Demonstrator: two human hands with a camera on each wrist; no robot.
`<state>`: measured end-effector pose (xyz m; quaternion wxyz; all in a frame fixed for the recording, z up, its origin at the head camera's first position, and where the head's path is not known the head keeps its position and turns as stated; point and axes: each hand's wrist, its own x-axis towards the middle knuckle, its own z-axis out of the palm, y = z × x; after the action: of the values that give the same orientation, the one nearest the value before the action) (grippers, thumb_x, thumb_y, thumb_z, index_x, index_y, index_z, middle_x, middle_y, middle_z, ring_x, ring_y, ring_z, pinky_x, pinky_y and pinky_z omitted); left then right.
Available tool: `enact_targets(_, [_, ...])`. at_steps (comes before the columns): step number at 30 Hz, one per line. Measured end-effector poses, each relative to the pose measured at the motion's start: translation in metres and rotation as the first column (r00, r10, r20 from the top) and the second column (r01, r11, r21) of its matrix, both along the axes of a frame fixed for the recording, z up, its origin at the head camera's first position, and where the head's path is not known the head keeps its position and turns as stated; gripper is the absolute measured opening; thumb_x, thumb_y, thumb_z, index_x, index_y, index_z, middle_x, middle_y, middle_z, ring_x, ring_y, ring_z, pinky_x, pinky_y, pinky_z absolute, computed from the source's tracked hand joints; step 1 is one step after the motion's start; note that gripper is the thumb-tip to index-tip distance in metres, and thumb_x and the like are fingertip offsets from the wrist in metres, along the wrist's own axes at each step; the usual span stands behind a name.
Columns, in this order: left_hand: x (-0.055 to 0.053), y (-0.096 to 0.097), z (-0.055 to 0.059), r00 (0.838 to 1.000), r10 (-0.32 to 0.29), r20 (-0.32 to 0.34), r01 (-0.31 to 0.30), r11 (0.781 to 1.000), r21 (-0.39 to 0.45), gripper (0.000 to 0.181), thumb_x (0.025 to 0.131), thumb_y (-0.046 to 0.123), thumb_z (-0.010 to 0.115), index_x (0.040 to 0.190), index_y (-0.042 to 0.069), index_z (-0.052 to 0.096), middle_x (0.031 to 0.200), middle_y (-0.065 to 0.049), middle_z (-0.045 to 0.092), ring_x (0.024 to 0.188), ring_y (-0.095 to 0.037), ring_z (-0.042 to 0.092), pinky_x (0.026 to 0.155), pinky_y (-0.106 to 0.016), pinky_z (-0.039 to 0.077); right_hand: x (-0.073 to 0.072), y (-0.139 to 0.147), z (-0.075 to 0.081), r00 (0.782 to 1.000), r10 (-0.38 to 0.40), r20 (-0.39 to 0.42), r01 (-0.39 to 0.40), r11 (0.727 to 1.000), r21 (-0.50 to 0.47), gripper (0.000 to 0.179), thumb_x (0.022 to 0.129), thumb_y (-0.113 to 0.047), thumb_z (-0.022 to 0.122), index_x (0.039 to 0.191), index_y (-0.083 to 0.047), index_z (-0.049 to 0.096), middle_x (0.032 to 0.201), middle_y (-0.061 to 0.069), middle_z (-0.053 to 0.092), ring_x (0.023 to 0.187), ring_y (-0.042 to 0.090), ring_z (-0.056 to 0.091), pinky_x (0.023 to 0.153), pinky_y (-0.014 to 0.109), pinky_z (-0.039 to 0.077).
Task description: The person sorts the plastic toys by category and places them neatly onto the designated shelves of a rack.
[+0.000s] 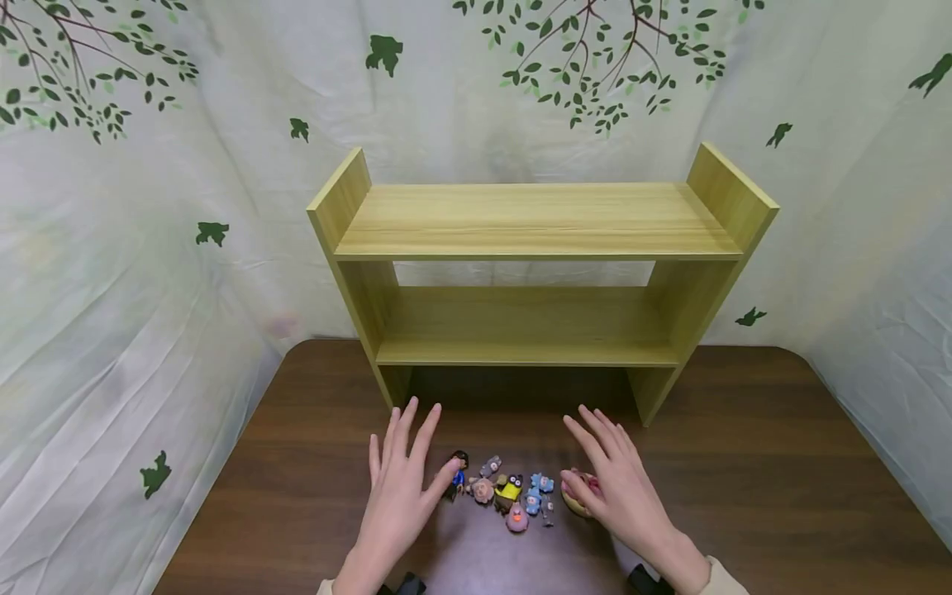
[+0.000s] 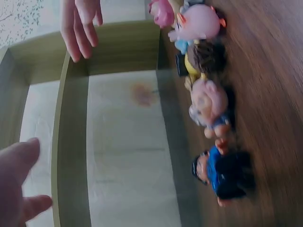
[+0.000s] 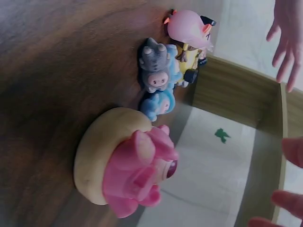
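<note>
My left hand (image 1: 397, 496) is held with straight, spread fingers at the left of a cluster of small toy figures. Its thumb is nearest a black-haired figure in blue (image 1: 458, 473); whether they touch I cannot tell. Over a pink bear toy with a round tan base (image 3: 137, 165) is my right hand (image 1: 628, 492), its fingers extended, partly hiding the toy in the head view. Between the hands are a peach-coloured figure (image 2: 208, 101), a yellow-and-brown figure (image 1: 509, 487), a pink bird-like figure (image 1: 516, 519), two blue figures (image 1: 533, 500) and two grey figures (image 3: 155, 61).
A pale wooden shelf unit (image 1: 535, 258) with two boards and raised sides stands on the dark brown table (image 1: 759, 479) behind the toys. White cloth (image 1: 149, 314) printed with leaves and birds hangs around the back and sides.
</note>
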<state>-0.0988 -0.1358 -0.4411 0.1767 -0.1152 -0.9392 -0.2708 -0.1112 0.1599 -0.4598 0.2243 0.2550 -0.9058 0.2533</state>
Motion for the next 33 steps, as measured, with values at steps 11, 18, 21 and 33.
enact_targets(11, [-0.016, -0.033, 0.009, 0.966, -0.004, -0.257, 0.087, 0.947, 0.310, 0.061, 0.086, 0.007, 0.070, 0.142, 0.011, 0.046, 0.138, -0.009, 0.045, 0.123, -0.025, 0.045, 0.101, -0.029, 0.035, 0.000, 0.007, -0.005, 0.989, 0.117, 0.094, -0.111, 0.991, -0.074, 0.067, 0.087, -0.035, 0.070, 0.146, -0.018, 0.041, 0.146, 0.003, 0.040, 0.131, 0.025, 0.037, 0.098, 0.050, 0.035])
enact_targets(18, [-0.028, -0.044, 0.041, 0.875, 0.031, -0.483, 0.193, 0.892, 0.408, 0.055, 0.075, -0.017, 0.066, 0.127, -0.014, 0.049, 0.121, -0.026, 0.053, 0.110, -0.034, 0.050, 0.094, -0.024, 0.038, 0.002, 0.012, -0.013, 0.976, 0.140, 0.164, -0.128, 0.988, -0.084, 0.072, 0.081, -0.023, 0.077, 0.144, -0.019, 0.043, 0.144, 0.001, 0.043, 0.128, 0.019, 0.040, 0.095, 0.046, 0.041])
enact_targets(21, [-0.030, -0.047, 0.052, 0.883, 0.038, -0.467, 0.199, 0.872, 0.446, 0.054, 0.075, -0.021, 0.063, 0.126, -0.018, 0.046, 0.122, -0.029, 0.051, 0.111, -0.039, 0.049, 0.096, -0.026, 0.040, 0.003, 0.015, -0.018, 0.972, 0.159, 0.175, -0.143, 0.984, -0.105, 0.075, 0.080, -0.021, 0.079, 0.145, -0.024, 0.042, 0.143, 0.002, 0.045, 0.128, 0.019, 0.042, 0.092, 0.049, 0.043])
enact_targets(33, [-0.059, -0.062, 0.056, 0.943, -0.011, -0.334, 0.222, 0.768, 0.600, 0.057, 0.086, -0.014, 0.059, 0.138, -0.012, 0.036, 0.137, -0.027, 0.042, 0.122, -0.045, 0.041, 0.103, -0.041, 0.034, 0.003, 0.022, -0.033, 0.967, 0.186, 0.176, -0.167, 0.979, -0.114, 0.072, 0.079, -0.020, 0.079, 0.142, -0.022, 0.046, 0.139, 0.006, 0.049, 0.126, 0.020, 0.044, 0.093, 0.046, 0.043])
